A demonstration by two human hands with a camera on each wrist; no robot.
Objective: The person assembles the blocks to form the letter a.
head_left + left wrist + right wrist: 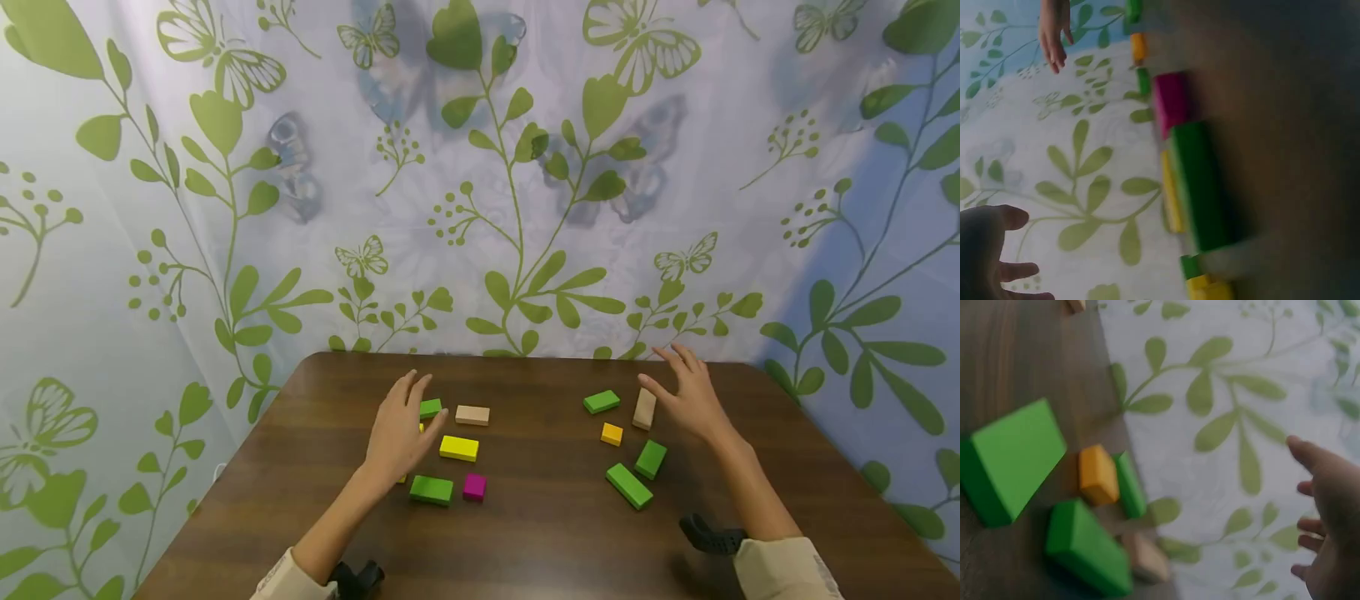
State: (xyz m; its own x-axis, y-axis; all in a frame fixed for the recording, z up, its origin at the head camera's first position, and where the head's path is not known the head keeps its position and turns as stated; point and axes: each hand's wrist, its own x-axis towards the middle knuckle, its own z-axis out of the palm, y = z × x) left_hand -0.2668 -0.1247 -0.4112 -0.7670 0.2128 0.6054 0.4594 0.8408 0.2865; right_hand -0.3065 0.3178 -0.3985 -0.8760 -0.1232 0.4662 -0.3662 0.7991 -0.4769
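Note:
My left hand (396,433) hovers over the left group of blocks, fingers spread and holding nothing. Beneath and beside it lie a yellow block (459,448), a green block (431,490), a magenta cube (475,487) and a natural wood block (472,415). It partly hides another green block (431,408) and some yellow ones. Over at the right, my right hand (692,396) is raised with loose fingers, also holding nothing. Nearest to it is a wood block (644,409). An orange cube (612,434) and green blocks (651,459) (1016,462) lie close by.
The blocks lie in two groups on a dark brown wooden table (540,533). A curtain (480,208) with green leaves and butterflies hangs behind the table's far edge. Black straps (711,535) show near both wrists.

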